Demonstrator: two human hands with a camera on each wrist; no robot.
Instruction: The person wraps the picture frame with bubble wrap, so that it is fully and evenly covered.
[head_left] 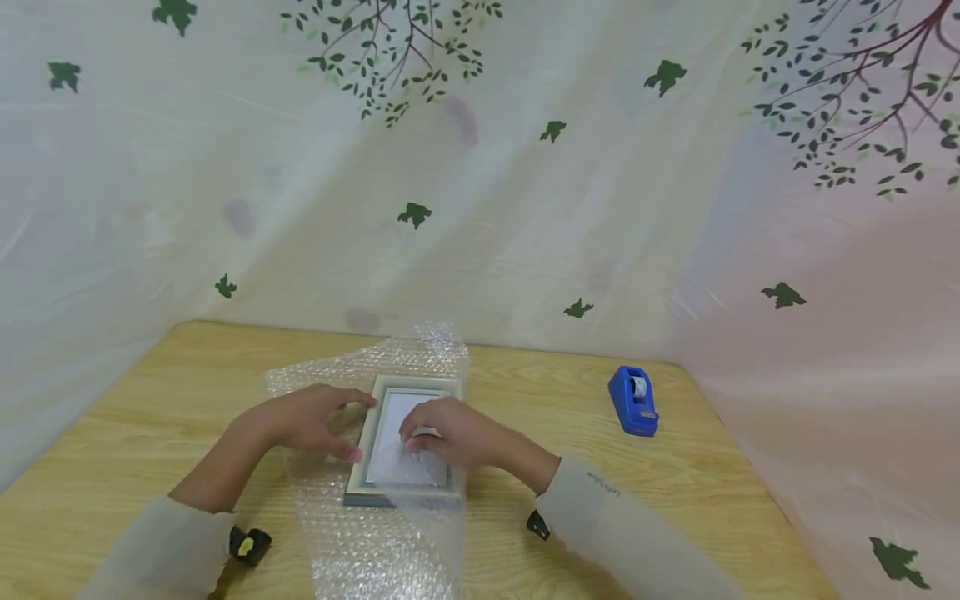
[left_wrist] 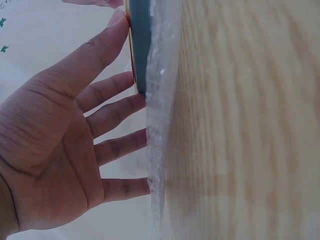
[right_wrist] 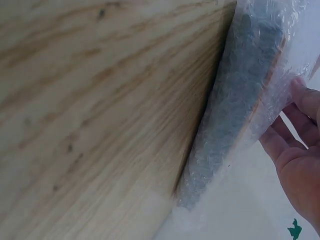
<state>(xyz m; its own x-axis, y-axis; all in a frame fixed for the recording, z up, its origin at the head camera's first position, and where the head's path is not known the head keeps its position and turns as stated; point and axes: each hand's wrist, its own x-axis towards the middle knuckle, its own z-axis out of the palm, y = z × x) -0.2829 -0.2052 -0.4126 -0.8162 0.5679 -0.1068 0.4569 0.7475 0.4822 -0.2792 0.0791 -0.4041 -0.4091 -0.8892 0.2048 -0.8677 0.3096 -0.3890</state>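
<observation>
A picture frame (head_left: 365, 450) with a pale border and a white insert lies on a sheet of bubble wrap (head_left: 360, 542) on the table. One flap of the wrap is folded over the frame's right side and part of its face. My right hand (head_left: 453, 433) is above the insert, its thumb and curled fingers pinching the flap's edge. In the right wrist view the wrap (right_wrist: 220, 110) covers the frame's side. My left hand (head_left: 311, 421) rests at the frame's left edge with fingers spread; in the left wrist view its thumb and fingertips touch the frame's side (left_wrist: 141, 45) and the wrap.
A blue tape dispenser (head_left: 633, 402) with a roll of tape stands on the right of the wooden table (head_left: 547, 400). Behind the table hangs a pale curtain (head_left: 495, 250) printed with leaves and branches. Bubble wrap extends beyond the frame toward the back and front.
</observation>
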